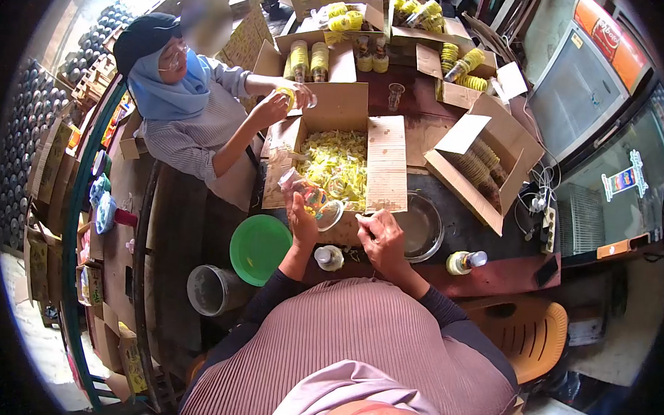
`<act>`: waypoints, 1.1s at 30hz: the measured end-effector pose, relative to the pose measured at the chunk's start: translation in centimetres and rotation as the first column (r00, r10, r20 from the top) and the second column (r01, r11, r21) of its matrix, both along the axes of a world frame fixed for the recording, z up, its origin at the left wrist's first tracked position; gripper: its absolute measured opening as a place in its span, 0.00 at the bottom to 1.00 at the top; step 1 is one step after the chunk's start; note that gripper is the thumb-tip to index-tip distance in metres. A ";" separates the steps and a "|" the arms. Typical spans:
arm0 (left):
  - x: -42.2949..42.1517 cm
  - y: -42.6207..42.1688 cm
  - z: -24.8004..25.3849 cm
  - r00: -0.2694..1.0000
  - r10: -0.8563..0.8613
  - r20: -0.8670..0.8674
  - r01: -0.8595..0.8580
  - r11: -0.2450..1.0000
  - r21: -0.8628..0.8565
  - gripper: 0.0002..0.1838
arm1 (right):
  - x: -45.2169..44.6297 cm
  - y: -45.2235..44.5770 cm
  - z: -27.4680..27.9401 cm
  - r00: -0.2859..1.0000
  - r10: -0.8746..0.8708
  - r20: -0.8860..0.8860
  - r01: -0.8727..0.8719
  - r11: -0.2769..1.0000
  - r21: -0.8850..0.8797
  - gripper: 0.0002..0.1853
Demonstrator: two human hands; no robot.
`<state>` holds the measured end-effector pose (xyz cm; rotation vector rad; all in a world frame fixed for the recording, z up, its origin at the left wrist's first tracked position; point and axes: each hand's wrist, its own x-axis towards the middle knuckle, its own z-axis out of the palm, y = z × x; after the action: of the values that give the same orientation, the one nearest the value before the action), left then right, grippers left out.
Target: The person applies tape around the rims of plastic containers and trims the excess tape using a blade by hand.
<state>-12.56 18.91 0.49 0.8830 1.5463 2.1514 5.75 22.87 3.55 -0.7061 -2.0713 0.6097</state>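
Note:
My left hand (301,225) is wrapped round a clear plastic cup (308,194) with a colourful print, tilted so its open mouth faces right. My right hand (382,240) is closed in a pinch beside the cup; whatever is between the fingers is too small to name. Just beyond both hands stands an open cardboard box (386,165) full of yellow-green strips (333,162), perhaps small wrappers or labels. A small bottle or jar with a pale top (329,258) stands between my forearms, and a round metal basin (432,236) lies right of my right hand.
At left stand a green basin (260,250) and a grey bucket (213,291). Another jar (464,263) is at right. Boxes of stacked yellow items (308,61) and a tilted box (484,165) stand farther back. A co-worker (203,122) handles a yellow-banded container at left.

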 end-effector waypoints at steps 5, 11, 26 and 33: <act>0.2 -0.3 -2.3 0.999 -0.031 -0.013 0.030 0.996 -0.087 0.27 | -0.5 0.4 -0.1 1.000 0.017 0.009 -0.016 0.999 -0.041 0.07; 2.0 0.0 -0.6 0.947 -0.261 0.189 0.241 0.963 0.122 0.32 | -0.9 0.8 -2.5 0.999 0.038 0.005 -0.035 0.961 -0.275 0.06; -2.5 -1.7 -3.8 0.238 -0.617 0.750 0.245 0.785 0.569 0.23 | -0.2 -0.3 0.0 0.992 0.052 -0.113 -0.085 0.945 -0.315 0.09; -1.1 -2.1 -3.1 0.298 -0.482 0.824 0.150 0.876 0.458 0.19 | -0.5 -0.1 -1.0 0.956 0.110 -0.272 -0.243 0.819 -0.520 0.08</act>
<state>-13.65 16.81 -2.59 -0.1000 0.3794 1.9458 5.26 22.74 2.54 -0.7170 -1.7547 1.3691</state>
